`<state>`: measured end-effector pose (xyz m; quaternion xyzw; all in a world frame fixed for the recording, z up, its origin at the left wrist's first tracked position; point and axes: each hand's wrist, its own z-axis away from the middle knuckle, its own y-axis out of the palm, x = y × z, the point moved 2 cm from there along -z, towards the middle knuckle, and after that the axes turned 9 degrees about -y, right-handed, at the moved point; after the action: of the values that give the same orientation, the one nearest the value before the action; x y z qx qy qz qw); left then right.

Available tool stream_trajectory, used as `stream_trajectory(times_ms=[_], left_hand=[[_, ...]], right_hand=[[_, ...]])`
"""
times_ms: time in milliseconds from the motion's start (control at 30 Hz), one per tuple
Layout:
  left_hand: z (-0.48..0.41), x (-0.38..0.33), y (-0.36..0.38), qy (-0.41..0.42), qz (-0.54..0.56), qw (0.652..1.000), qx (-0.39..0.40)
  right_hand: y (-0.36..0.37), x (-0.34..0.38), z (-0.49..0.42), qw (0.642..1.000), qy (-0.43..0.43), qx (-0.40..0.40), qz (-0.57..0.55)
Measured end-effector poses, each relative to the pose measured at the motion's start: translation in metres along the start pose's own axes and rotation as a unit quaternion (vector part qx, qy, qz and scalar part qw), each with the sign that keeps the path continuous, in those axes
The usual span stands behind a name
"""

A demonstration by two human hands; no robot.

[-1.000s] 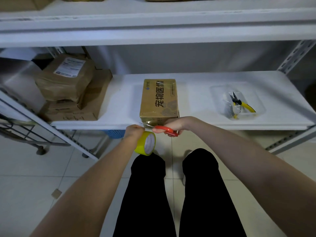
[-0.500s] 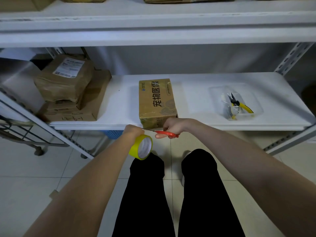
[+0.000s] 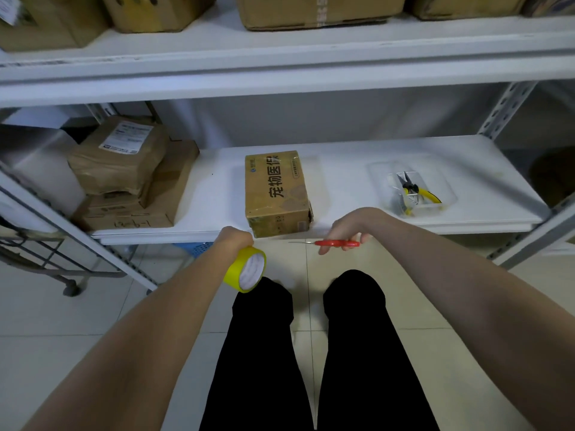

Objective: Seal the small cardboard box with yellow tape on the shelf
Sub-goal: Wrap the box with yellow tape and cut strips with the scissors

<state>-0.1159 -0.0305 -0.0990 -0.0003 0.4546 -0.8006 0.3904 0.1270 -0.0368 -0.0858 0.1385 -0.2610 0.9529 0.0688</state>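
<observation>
A small cardboard box point(image 3: 275, 189) with black printed characters lies at the front edge of the white shelf point(image 3: 342, 194). My left hand point(image 3: 234, 238) grips a roll of yellow tape point(image 3: 245, 269) just below the shelf edge, left of the box's near end. To the right of that end, my right hand point(image 3: 350, 227) holds red-handled scissors point(image 3: 334, 243) whose blades point left toward the box and look closed. No tape strand shows between the roll and the box.
Stacked brown parcels point(image 3: 124, 172) fill the shelf's left end. A clear tray point(image 3: 435, 181) with yellow-handled pliers point(image 3: 415, 191) sits on the right. Larger cartons point(image 3: 317, 10) stand on the upper shelf. A metal cart point(image 3: 46, 259) stands at the left; my legs are below.
My right hand has drawn the scissors away to the right of the box's near end. My left hand with the tape roll has dropped slightly from the box.
</observation>
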Motion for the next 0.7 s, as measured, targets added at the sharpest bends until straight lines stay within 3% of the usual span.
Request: stream_trajectory(times_ms=[233, 433, 633, 700], left_hand=[[0.007, -0.011, -0.003, 0.006, 0.037, 0.999, -0.010], [-0.004, -0.014, -0.008, 0.017, 0.019, 0.999, -0.023], [-0.013, -0.012, -0.017, 0.028, -0.024, 0.999, -0.022], [-0.015, -0.009, -0.020, 0.027, -0.036, 0.999, -0.026]], right_hand=[[0.000, -0.055, 0.031, 0.981, 0.049, -0.139, -0.127], [-0.008, -0.029, -0.012, 0.902, 0.034, -0.371, -0.218], [-0.013, -0.009, -0.040, 0.892, 0.017, -0.395, -0.217], [-0.016, 0.000, -0.038, 0.858, -0.007, -0.461, -0.228]])
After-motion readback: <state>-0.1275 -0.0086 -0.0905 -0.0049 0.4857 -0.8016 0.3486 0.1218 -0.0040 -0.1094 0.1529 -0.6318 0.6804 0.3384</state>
